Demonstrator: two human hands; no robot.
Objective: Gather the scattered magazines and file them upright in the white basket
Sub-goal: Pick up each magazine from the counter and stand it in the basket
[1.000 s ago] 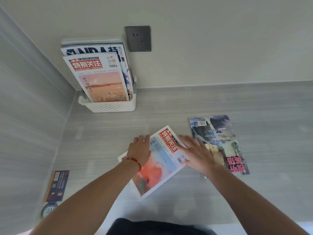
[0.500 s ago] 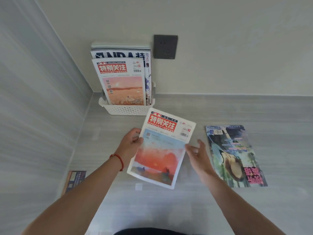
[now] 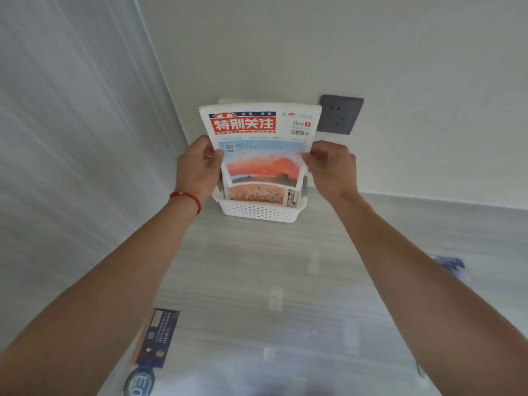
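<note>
Both our arms stretch forward, nearly straight, wrists level with each other. Our left hand (image 3: 197,167) pinches with thumb in front and fingers curled behind; our right hand (image 3: 331,167) mirrors it, thumb forward, knuckles up, palms facing one another.

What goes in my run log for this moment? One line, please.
step: filing | left hand + right hand: grip red-title magazine upright | bottom edge above white basket | blue magazine: unfiled

place: home room, likely | cues: plain pale wall (image 3: 400,38); grey wall socket (image 3: 340,114); pale wood-look floor (image 3: 257,281); magazines in white basket (image 3: 258,211)
</note>
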